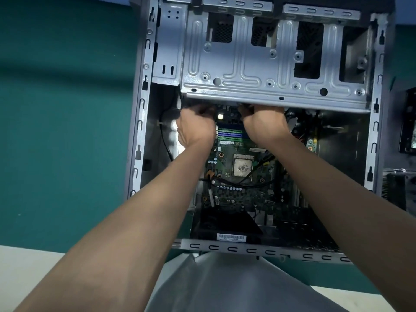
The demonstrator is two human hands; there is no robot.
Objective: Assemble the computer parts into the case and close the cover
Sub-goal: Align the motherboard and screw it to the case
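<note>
A teal-green table top [67, 131] fills the left of the frame, with a pale strip of floor along the bottom edge.

In the head view, the only one here, a grey sheet-metal computer case [140, 131] lies open on its side across the centre and right. A silver stamped-steel drive cage [247, 70] spans its upper part, long axis running left to right. Below the cage sits the green motherboard [236, 194], already in the case, with a square silver processor [243, 168] at mid-frame and green and blue memory slots [229, 134] just above it. A thin black cable [165, 140] loops down the left inner wall. Dark loose parts [408, 122] lie outside the case at the right edge.

Both bare forearms reach up from the bottom corners. The left hand [195, 129] and the right hand [265, 124] sit side by side at the board's upper end, either side of the memory slots. Their fingers curl forward and vanish under the cage's lower lip, so I cannot tell whether they grasp anything.

The work spot seems to lie beyond the fingertips, toward the top of the frame, in the shadowed gap beneath the cage. Both hands are about equally near it, so any move there would probably go by feel.
</note>
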